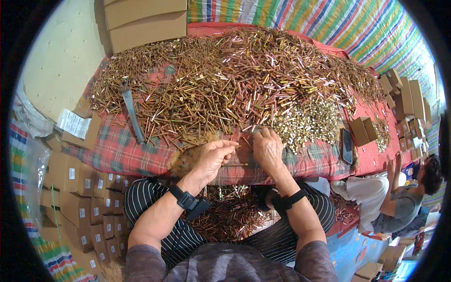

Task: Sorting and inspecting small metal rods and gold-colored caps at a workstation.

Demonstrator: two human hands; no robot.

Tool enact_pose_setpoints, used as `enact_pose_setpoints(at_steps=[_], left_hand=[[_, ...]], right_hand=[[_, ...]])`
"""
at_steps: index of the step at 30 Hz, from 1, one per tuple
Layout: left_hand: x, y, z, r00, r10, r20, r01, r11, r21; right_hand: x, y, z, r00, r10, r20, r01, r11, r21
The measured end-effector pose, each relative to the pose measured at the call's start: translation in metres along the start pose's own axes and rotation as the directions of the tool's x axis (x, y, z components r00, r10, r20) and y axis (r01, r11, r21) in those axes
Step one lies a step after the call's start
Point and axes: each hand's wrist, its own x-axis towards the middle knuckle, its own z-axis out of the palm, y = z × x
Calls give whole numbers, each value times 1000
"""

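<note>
My left hand (216,157) is closed in a pinch, thumb against forefinger, over the cloth at the near edge of the pile. Something small shows at its fingertips, too small to name. To its right my right hand (268,149) has curled fingers pointing down at the pile's edge; what they grip is hidden. A thin metal rod (246,140) lies by its thumb. Beyond both hands spreads a large heap of copper- and gold-coloured metal bolts (206,101). Small shiny nuts (305,124) are heaped right of my right hand. One brass-coloured bolt (235,164) lies between my wrists.
A plaid cloth (134,157) covers the work surface. A grey strip (133,115) lies at the left, a dark phone (346,145) and small open carton (362,130) at the right. Stacked cartons (84,202) stand lower left. Another person (399,207) sits at the right.
</note>
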Motion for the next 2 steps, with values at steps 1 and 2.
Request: enact_pose_setpoints(at_steps=[1, 2], left_hand=[[0, 0, 0, 1000, 5, 1, -5, 1000, 6], [0, -1, -2, 1000, 11, 15, -11, 1000, -2]], right_hand=[[-1, 0, 0, 999, 17, 28, -17, 1000, -11], [-1, -2, 0, 998, 33, 54, -32, 999, -21]])
